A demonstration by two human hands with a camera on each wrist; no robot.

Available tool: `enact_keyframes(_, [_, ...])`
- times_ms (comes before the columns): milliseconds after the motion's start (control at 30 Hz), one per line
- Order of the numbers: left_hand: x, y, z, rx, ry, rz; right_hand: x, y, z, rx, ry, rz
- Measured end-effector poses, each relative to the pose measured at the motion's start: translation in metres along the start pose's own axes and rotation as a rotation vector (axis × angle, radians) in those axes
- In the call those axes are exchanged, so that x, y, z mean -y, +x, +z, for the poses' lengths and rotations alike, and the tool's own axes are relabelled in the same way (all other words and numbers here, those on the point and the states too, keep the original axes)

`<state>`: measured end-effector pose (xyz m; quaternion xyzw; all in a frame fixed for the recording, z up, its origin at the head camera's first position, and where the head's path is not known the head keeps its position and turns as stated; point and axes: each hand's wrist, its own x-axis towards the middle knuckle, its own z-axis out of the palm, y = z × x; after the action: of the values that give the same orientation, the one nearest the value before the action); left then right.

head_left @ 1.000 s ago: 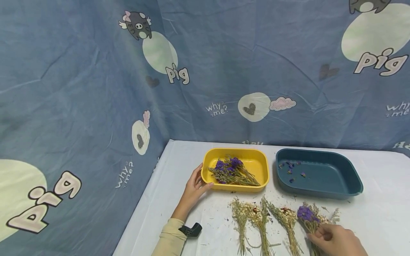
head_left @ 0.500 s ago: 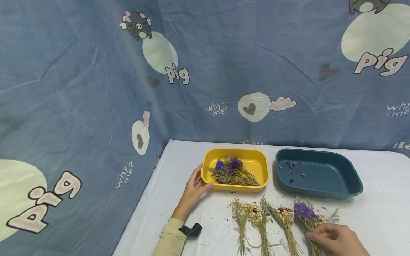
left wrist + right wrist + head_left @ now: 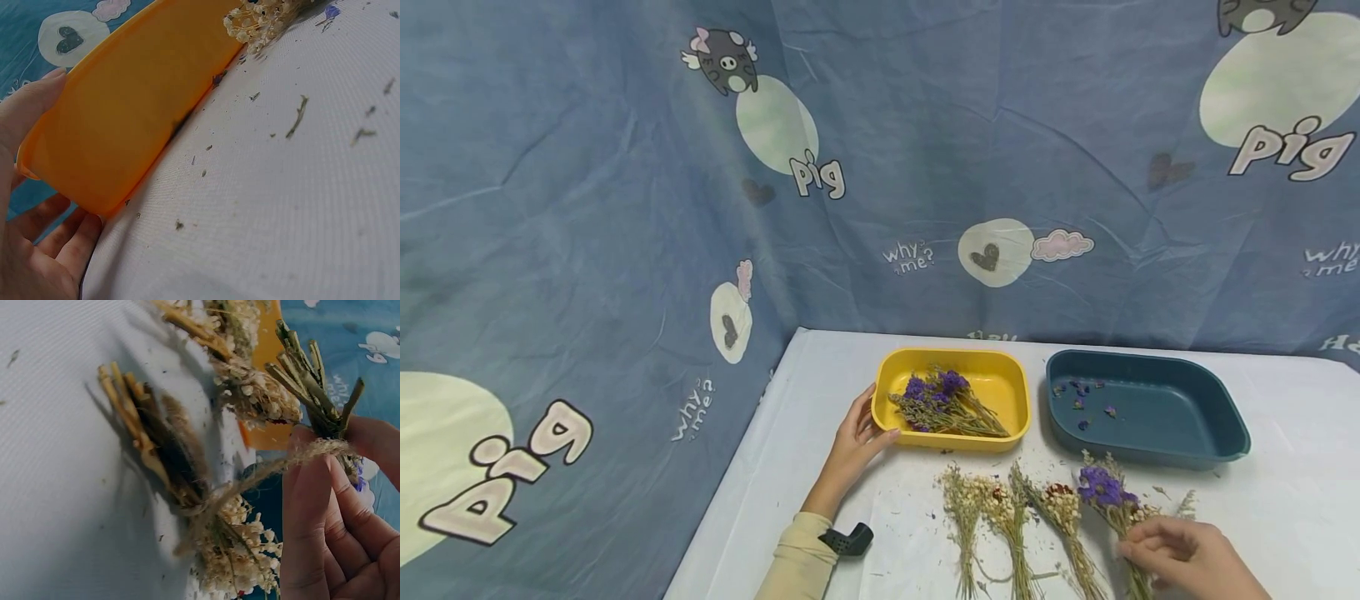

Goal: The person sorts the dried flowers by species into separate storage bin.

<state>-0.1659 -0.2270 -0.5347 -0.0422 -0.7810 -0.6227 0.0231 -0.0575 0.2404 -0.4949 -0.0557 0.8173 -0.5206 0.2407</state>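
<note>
My left hand (image 3: 853, 433) holds the left front corner of a yellow tray (image 3: 955, 442), thumb by the rim and fingers round the side. Dried purple flowers (image 3: 936, 396) lie inside it. On the right, my right hand (image 3: 1187, 554) pinches the stems of a dried purple flower bunch (image 3: 1103, 487), its head tilted left. In the right wrist view the cut stem ends (image 3: 312, 381) stick out beyond my fingertips. A strand of twine (image 3: 269, 467) stretches from there to a tied white-flowered bunch (image 3: 247, 540) beneath.
Dried flower bunches lie left of my right hand: a pale one (image 3: 962, 508), a middle one (image 3: 1011, 525) and a red-and-white one (image 3: 1067, 517). A dark blue tray (image 3: 1150, 454) with loose petals stands behind them. Plant crumbs dot the white tabletop (image 3: 910, 533).
The purple bunch's head has swung left and slightly away from me in my right hand, toward the red-and-white bunch. My left hand and both trays stay put.
</note>
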Motion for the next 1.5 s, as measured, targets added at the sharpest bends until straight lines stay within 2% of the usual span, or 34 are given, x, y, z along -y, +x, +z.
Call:
enact_keyframes(267, [0.001, 0.0, 0.0, 0.0, -0.008, -0.003, 0.006, -0.004, -0.005, 0.009, 0.057, 0.023])
enact_keyframes(500, [0.002, 0.001, 0.0, 0.003, -0.014, 0.002, 0.014, -0.007, -0.005, -0.011, 0.066, 0.032])
enact_keyframes(733, [0.002, 0.001, 0.0, 0.006, -0.012, 0.021, 0.017, -0.001, -0.006, 0.019, 0.067, -0.007])
enact_keyframes(833, [0.002, 0.001, 0.0, 0.011, -0.014, 0.026, 0.02, 0.001, -0.007, 0.014, 0.014, -0.044])
enact_keyframes(967, [0.002, 0.001, 0.0, 0.012, -0.015, 0.028, 0.022, 0.005, -0.007, 0.006, -0.068, -0.154])
enact_keyframes(1067, [0.002, 0.001, 0.0, 0.012, -0.014, 0.029, 0.025, 0.01, -0.008, 0.001, -0.095, -0.184])
enact_keyframes(1200, [0.002, 0.002, 0.0, 0.009, -0.015, 0.035, 0.032, 0.018, -0.01, -0.011, -0.109, -0.172])
enact_keyframes(1400, [0.003, 0.002, 0.0, 0.003, -0.005, 0.06, 0.045, 0.031, -0.009, -0.072, -0.203, -0.277])
enact_keyframes(1500, [0.003, 0.001, 0.0, 0.003, -0.006, 0.055, 0.052, 0.037, -0.01, -0.076, -0.24, -0.31])
